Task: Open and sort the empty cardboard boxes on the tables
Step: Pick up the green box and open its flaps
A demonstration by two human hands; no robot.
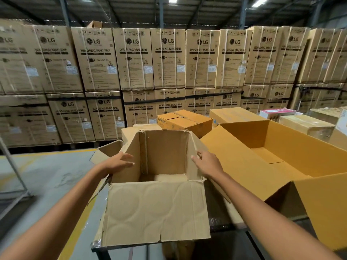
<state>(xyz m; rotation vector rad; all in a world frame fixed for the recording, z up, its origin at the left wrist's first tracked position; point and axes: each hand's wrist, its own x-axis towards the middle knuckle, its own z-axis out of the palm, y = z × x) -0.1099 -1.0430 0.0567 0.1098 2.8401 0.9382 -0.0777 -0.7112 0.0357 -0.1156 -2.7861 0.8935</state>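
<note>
An open, empty brown cardboard box [165,156] stands on the table in front of me, its near flap [155,211] hanging down toward me. My left hand [120,162] rests on the box's left wall, fingers spread over the rim. My right hand [206,163] lies on the right wall with straight fingers. A large open orange box [281,147] stands right beside it. A closed Eveready box [185,121] sits behind.
The table's dark front edge [231,228] runs below the boxes. More closed boxes [304,124] sit at the far right. A wall of stacked washing machine cartons [135,59] fills the background. A metal frame [13,166] stands on the floor at left.
</note>
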